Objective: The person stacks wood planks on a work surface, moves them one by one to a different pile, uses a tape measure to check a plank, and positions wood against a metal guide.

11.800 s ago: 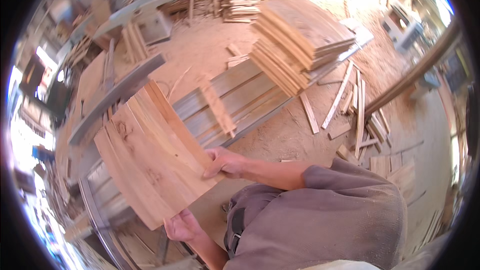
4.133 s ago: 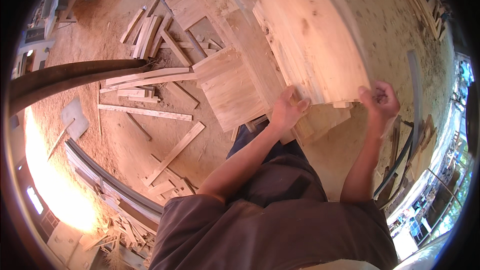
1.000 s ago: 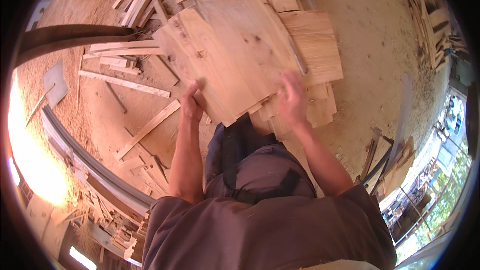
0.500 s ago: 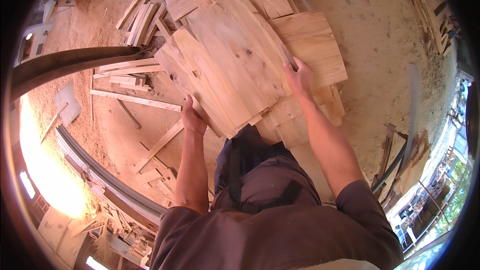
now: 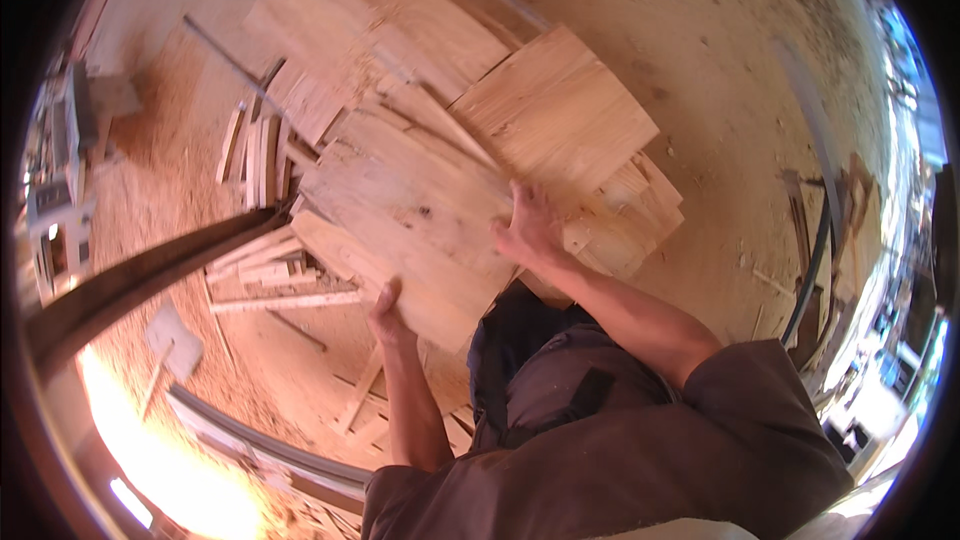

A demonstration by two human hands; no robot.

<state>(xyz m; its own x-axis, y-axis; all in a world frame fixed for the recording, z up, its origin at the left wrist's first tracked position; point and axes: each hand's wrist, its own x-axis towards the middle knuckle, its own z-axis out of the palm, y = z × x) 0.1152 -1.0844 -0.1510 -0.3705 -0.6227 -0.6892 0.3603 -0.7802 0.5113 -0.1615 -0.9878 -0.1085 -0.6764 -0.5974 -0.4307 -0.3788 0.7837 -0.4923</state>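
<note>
One head-worn fisheye looks steeply down, close over the person's torso. Edges bend toward its dark rim

Both forearms reach forward from the torso. The left hand (image 5: 385, 310) curls its fingers over an edge, knuckles up. The right hand (image 5: 527, 230) lies flat, fingers spread, farther out.

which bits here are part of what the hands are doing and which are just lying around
In hand:
left hand
right hand
wood panel
panel stack

Lying about:
loose slats
dark curved bar
sawdust floor
</note>
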